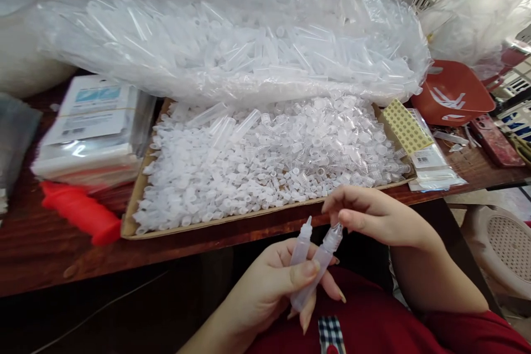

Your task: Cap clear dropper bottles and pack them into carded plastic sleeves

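Note:
My left hand point(286, 276) is closed round two slim, translucent dropper bottles above my lap. The nearer dropper bottle point(314, 279) is pressed under my thumb and has a clear cap point(333, 237) over its tip. The other dropper bottle point(301, 246) sits behind it, its white pointed nozzle bare. At the top of the nearer bottle, the curled thumb and fingers of my right hand point(365, 213) are at the clear cap's tip. Just beyond both hands lies a shallow cardboard tray point(232, 214) full of small white nozzles point(207, 188) and clear caps point(332, 127).
A big clear bag of empty bottles point(265, 55) lies behind the tray. Left are stacked plastic packets point(91, 121) and a red plastic piece point(81, 213). Right are a yellow sticker sheet point(406, 126), a red-brown basket point(454, 94), a phone point(495, 138) and a stool point(504, 243).

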The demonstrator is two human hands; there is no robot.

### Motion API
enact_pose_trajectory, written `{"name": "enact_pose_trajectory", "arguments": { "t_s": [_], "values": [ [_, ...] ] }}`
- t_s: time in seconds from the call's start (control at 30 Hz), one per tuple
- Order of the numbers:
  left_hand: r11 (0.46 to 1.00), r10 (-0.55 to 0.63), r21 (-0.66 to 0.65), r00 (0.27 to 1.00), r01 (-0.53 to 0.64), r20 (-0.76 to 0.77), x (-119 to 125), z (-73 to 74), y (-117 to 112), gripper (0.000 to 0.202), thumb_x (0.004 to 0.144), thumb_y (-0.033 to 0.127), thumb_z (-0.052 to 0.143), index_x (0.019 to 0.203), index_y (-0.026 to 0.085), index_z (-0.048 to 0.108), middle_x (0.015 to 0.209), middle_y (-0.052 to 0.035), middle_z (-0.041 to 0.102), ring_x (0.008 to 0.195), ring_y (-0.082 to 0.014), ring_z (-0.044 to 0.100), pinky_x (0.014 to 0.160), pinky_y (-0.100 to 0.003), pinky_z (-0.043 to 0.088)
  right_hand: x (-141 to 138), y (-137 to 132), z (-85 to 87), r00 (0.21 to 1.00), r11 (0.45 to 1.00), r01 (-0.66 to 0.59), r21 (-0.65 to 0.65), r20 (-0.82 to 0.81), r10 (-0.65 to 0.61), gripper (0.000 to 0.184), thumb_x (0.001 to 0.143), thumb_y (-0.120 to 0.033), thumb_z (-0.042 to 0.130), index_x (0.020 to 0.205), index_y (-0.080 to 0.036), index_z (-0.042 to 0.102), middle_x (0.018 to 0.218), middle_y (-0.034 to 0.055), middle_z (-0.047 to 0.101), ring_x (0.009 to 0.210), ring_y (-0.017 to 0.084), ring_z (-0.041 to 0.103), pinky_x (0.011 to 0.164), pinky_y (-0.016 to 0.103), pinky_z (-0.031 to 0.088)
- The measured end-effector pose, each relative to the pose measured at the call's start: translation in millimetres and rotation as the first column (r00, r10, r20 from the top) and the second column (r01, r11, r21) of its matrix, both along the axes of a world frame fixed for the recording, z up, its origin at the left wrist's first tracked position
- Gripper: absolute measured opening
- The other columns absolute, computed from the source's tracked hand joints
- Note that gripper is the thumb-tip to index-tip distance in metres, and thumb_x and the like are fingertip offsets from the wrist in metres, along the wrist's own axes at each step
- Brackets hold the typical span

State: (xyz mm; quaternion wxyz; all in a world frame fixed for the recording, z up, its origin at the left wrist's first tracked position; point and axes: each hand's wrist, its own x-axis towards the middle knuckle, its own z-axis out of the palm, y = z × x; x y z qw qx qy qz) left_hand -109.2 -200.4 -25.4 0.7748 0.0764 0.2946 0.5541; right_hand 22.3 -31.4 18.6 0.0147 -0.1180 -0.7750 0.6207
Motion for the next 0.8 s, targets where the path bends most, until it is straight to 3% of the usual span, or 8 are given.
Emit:
{"name": "enact_pose_trajectory", "arguments": {
  "t_s": [0.07, 0.1, 0.23, 0.4, 0.57, 0.7, 0.8],
  "values": [
    [1.000, -0.017, 0.004, 1.000, 0.017, 0.015, -1.8, 0.3, -1.6, 0.032, 0.069, 0.038, 0.080, 0.085, 0.011, 0.074, 0.068, -0.0091, 0.078, 0.033, -0.0066, 0.058, 0.031, -0.012, 0.029, 1.6, 3.4, 1.9, 0.993, 0.995, -0.097, -0.022, -0.072, 0.095, 0.030, 0.092, -0.033, 0.058, 0.116, -0.015, 0.056, 0.096, 0.0072, 0.066, 0.085, 0.012, 0.063, 0.067, 0.020, 0.050],
    [1.000, -0.022, 0.005, 1.000, 0.022, 0.021, -2.7, 0.7, -2.4, 0.032, 0.069, 0.038, 0.080, 0.084, 0.011, 0.073, 0.068, -0.0092, 0.078, 0.033, -0.0067, 0.058, 0.030, -0.012, 0.029, 1.9, 5.1, 2.8, 0.982, 0.988, -0.155, 0.005, -0.113, 0.154, 0.028, 0.091, -0.028, 0.060, 0.116, -0.015, 0.057, 0.100, 0.0079, 0.067, 0.089, 0.013, 0.064, 0.070, 0.020, 0.050],
    [0.999, -0.051, 0.006, 0.999, 0.051, 0.005, -4.8, 3.5, -5.0, 0.031, 0.070, 0.037, 0.079, 0.083, 0.009, 0.072, 0.067, -0.0092, 0.077, 0.034, -0.0062, 0.057, 0.032, -0.012, 0.029, -2.8, 5.7, 4.9, 0.949, 0.956, -0.216, 0.201, -0.186, 0.253, 0.013, 0.090, -0.022, 0.061, 0.099, -0.013, 0.064, 0.088, 0.0047, 0.068, 0.079, 0.009, 0.063, 0.071, 0.018, 0.048],
    [1.000, -0.001, -0.004, 0.999, 0.001, -0.034, -6.3, 5.6, -6.5, 0.028, 0.070, 0.036, 0.080, 0.081, 0.011, 0.072, 0.067, -0.0082, 0.077, 0.033, -0.0052, 0.055, 0.032, -0.013, 0.029, -10.8, -0.1, 6.7, 0.967, 0.915, -0.194, 0.355, -0.086, 0.239, 0.027, 0.096, -0.032, 0.051, 0.081, -0.012, 0.062, 0.072, 0.0021, 0.060, 0.065, 0.009, 0.054, 0.061, 0.019, 0.043],
    [1.000, -0.014, -0.002, 0.998, 0.014, -0.060, -8.8, 7.4, -7.6, 0.029, 0.070, 0.038, 0.079, 0.076, 0.010, 0.072, 0.065, -0.0081, 0.076, 0.032, -0.0036, 0.052, 0.032, -0.013, 0.027, -13.0, 6.1, 10.6, 0.917, 0.898, -0.341, 0.278, -0.111, 0.383, 0.026, 0.093, -0.028, 0.057, 0.112, -0.011, 0.058, 0.099, 0.0097, 0.066, 0.086, 0.012, 0.062, 0.072, 0.020, 0.049],
    [0.999, -0.028, -0.031, 0.995, 0.025, -0.092, -9.8, 8.7, -7.9, 0.028, 0.069, 0.036, 0.080, 0.078, 0.012, 0.072, 0.068, -0.0085, 0.076, 0.034, -0.0045, 0.052, 0.034, -0.014, 0.030, -15.2, 6.8, 13.1, 0.928, 0.872, -0.326, 0.366, -0.051, 0.369, 0.019, 0.094, -0.027, 0.054, 0.090, -0.011, 0.064, 0.078, 0.0051, 0.065, 0.070, 0.010, 0.059, 0.064, 0.019, 0.045],
    [0.999, -0.026, -0.029, 0.993, 0.023, -0.116, -10.0, 9.7, -8.6, 0.027, 0.070, 0.037, 0.079, 0.077, 0.012, 0.072, 0.067, -0.0073, 0.075, 0.034, -0.0040, 0.051, 0.035, -0.015, 0.028, -15.3, 5.8, 14.5, 0.924, 0.877, -0.329, 0.352, -0.071, 0.375, 0.018, 0.092, -0.028, 0.057, 0.094, -0.010, 0.063, 0.085, 0.0075, 0.065, 0.075, 0.012, 0.060, 0.066, 0.020, 0.046]
  ]
}}
